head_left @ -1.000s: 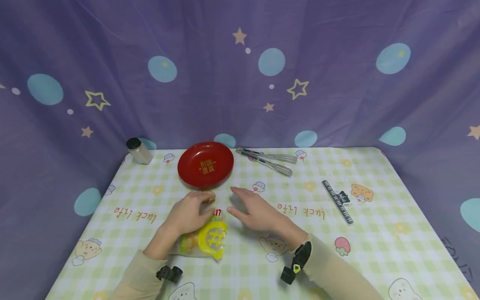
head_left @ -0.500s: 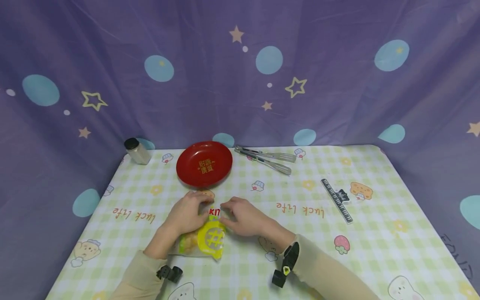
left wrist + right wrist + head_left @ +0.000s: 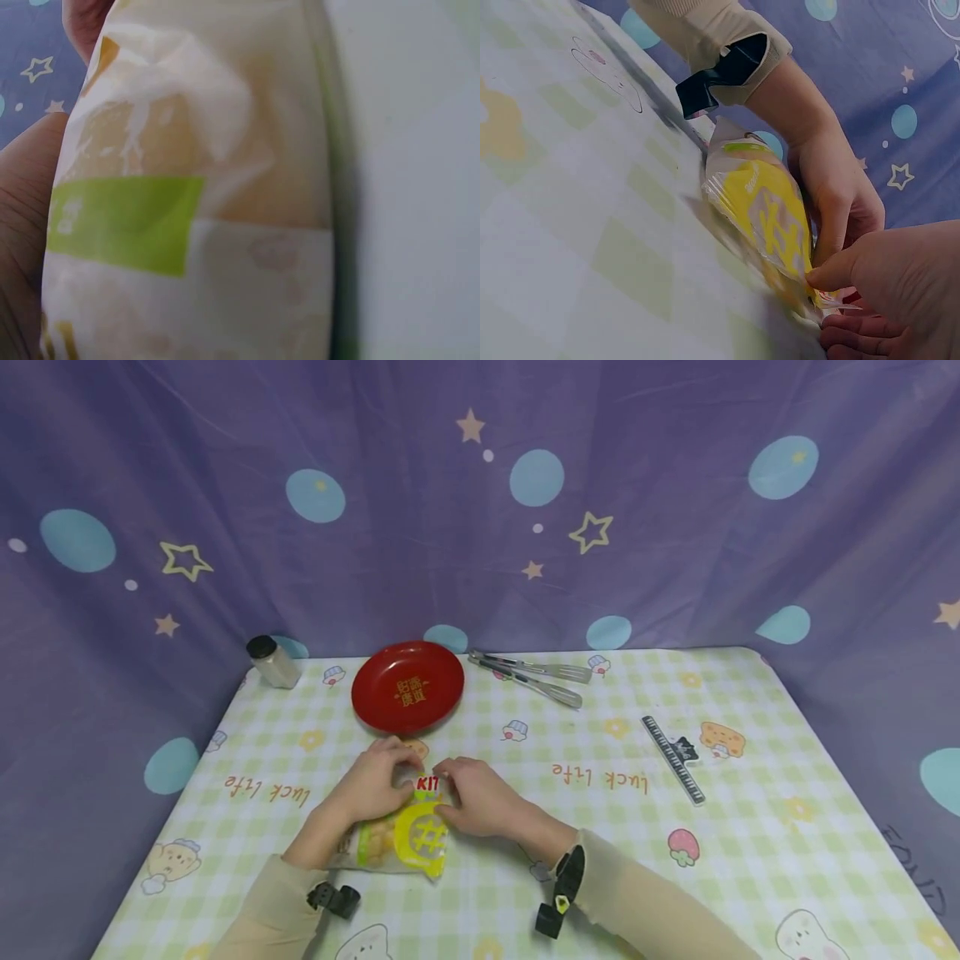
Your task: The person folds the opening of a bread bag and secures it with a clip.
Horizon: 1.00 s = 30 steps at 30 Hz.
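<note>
A plastic snack bag (image 3: 405,843) with a yellow patch, red letters and pale food pieces showing through lies at the near middle of the table. My left hand (image 3: 375,785) grips its far left side, thumb across the front. In the right wrist view, my right hand (image 3: 907,292) pinches the far right corner, the thumb on the yellow print and the fingers underneath. Close up in the left wrist view, the bag (image 3: 225,135) bulges, with a green strip across it, and hides most of the left fingers.
Beyond the hands lies a red plate (image 3: 375,697) with gold lettering. Metal tongs (image 3: 558,672) lie right of it, and a black-lidded jar (image 3: 279,667) stands at the back left corner. Off to the right is a clip with a piano-key pattern (image 3: 673,760).
My right hand has moved left from beside the bag and closed on its corner. The left hand keeps its hold, and the bag has hardly shifted.
</note>
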### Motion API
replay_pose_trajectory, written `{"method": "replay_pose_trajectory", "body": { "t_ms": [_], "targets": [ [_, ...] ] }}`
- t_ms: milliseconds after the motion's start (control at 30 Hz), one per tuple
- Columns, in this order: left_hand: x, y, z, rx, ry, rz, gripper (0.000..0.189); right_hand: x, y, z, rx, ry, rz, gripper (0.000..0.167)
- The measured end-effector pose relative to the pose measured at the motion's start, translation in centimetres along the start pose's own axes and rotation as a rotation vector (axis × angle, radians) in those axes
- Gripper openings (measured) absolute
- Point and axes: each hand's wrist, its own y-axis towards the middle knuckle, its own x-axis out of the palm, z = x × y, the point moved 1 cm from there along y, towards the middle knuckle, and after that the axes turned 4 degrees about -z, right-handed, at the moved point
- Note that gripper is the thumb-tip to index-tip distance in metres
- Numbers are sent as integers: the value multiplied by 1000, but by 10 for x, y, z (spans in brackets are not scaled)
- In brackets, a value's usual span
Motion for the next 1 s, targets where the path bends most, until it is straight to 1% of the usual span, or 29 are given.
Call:
{"method": "replay_pose_trajectory", "body": {
  "t_ms": [100, 300, 400, 533, 733, 833, 1000],
  "targets": [
    [0, 1, -1, -4, -21, -7, 18, 0, 0, 0, -1, 7, 4, 49],
    [-3, 2, -1, -19, -78, -25, 20, -1, 1, -2, -4, 42, 11, 44],
    [-5, 2, -1, -2, -93, -24, 21, -1, 1, -2, -14, 67, 14, 40],
    [-6, 1, -2, 25, -106, -20, 21, -1, 0, -2, -29, 98, 11, 30],
    [-7, 0, -2, 47, -97, -2, 24, -1, -1, -2, -56, 103, 11, 16],
    [-9, -3, -2, 62, -89, 16, 26, -1, -1, -3, -71, 86, 16, 14],
    [-11, -11, -2, 96, -81, 46, 27, -1, -2, -4, -116, 53, 23, 15]
  ]
}}
